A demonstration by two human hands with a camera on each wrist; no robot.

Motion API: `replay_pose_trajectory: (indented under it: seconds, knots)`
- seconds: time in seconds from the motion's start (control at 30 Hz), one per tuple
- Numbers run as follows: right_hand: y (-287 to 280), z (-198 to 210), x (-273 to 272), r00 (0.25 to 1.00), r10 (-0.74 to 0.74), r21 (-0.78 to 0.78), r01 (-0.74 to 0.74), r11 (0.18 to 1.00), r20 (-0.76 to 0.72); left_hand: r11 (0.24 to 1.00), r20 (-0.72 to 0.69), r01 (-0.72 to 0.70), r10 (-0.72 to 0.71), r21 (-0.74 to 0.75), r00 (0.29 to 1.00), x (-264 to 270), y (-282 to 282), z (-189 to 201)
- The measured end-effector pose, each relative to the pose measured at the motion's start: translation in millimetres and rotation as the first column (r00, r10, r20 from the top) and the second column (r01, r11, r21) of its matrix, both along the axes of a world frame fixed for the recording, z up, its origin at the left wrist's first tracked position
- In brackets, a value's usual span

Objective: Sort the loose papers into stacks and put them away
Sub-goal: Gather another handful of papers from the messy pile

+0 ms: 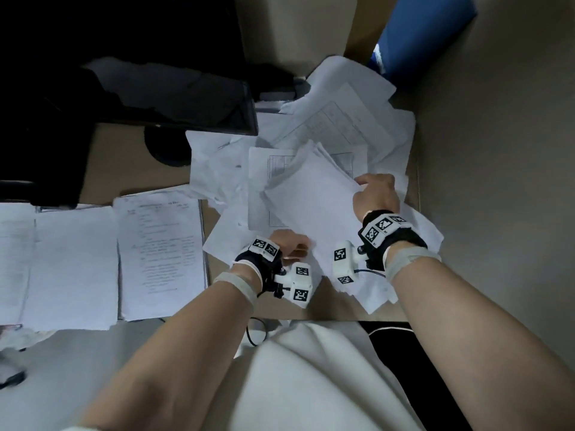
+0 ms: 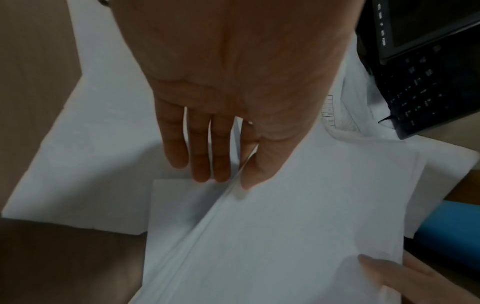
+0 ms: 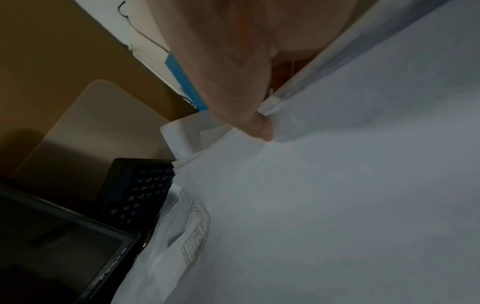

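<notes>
While the head camera looks down on the desk (image 1: 311, 315), a bundle of white sheets (image 1: 311, 200) is held tilted between both hands above the loose papers (image 1: 348, 119): the left hand (image 1: 291, 245) grips its near corner, the right hand (image 1: 378, 194) its far right edge. Two sorted stacks (image 1: 155, 253) lie flat to the left.

From the left wrist, the thumb lies over the bundle's edge and the fingers (image 2: 200, 148) run straight underneath, pinching it.

From the right wrist, the thumb (image 3: 244, 98) presses the bundle's top sheet beside a dark keyboard (image 3: 140, 191); the other fingers are hidden.
</notes>
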State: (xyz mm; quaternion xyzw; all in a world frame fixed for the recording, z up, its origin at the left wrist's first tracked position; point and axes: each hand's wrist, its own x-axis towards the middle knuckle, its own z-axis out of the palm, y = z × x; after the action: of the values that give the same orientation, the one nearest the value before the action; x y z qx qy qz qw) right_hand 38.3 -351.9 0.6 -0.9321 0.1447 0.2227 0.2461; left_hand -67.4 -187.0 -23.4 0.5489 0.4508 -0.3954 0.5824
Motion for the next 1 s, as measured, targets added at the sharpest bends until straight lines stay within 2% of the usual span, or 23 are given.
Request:
replay_pose_trajectory:
  seconds: [0.1, 0.2, 0.33, 0.47, 0.53, 0.6, 0.67, 0.73, 0.87, 0.93, 1.0]
  knots:
    - [9.5, -2.3, 17.8, 0.984, 0.177, 0.014, -0.177, 0.984, -0.036, 0.994, 0.015, -0.08, 0.082, -0.07, 0.997, -2.3, 7.9, -5.3]
    - [25.8, -10.2, 28.8, 0.93, 0.362, 0.056, -0.358, 0.932, -0.069, 0.976, 0.033, -0.202, 0.205, -0.085, 0.978, -1.0, 19.0, -5.5]
    - [55.6, -22.8, 44.6, 0.879, 0.475, -0.03, -0.476, 0.879, -0.041, 0.983, -0.099, -0.185, 0.184, 0.006, 0.978, -2.3, 40.8, -10.3]
    - [90.7, -34.1, 61.3, 0.809, 0.586, -0.098, -0.581, 0.808, 0.046, 0.976, -0.169, -0.219, 0.214, -0.013, 0.962, -7.9, 57.0, -14.5]
    - [104.1, -41.7, 68.2, 0.783, 0.621, -0.156, -0.61, 0.777, 0.033, 0.941, -0.111, -0.338, 0.338, 0.018, 0.934, -4.0, 63.0, -13.9]
    - [108.6, -50.3, 76.2, 0.776, 0.627, -0.187, -0.627, 0.756, -0.067, 0.887, -0.013, -0.456, 0.458, 0.071, 0.889, 1.0, 68.5, -15.0]
    - [105.9, -56.3, 84.0, 0.76, 0.622, -0.215, -0.649, 0.729, -0.185, 0.859, 0.079, -0.503, 0.497, 0.096, 0.864, 5.1, 72.7, -16.5]
    - [101.9, -57.5, 88.4, 0.755, 0.618, -0.258, -0.656, 0.709, -0.221, 0.859, 0.141, -0.493, 0.475, 0.14, 0.868, 8.7, 76.1, -20.8]
    - [98.7, -56.9, 85.4, 0.798, 0.56, -0.251, -0.602, 0.758, -0.222, 0.825, 0.175, -0.518, 0.489, 0.225, 0.855, 17.5, 83.1, -25.6]
    - [92.5, -55.5, 79.2, 0.854, 0.479, -0.137, -0.51, 0.849, -0.205, 0.802, 0.187, -0.552, 0.52, 0.229, 0.833, 22.5, 84.9, -23.4]
    - [83.3, -54.3, 66.8, 0.923, 0.355, 0.081, -0.346, 0.935, -0.15, 0.775, 0.216, -0.593, 0.555, 0.216, 0.804, 24.5, 85.1, -23.4]
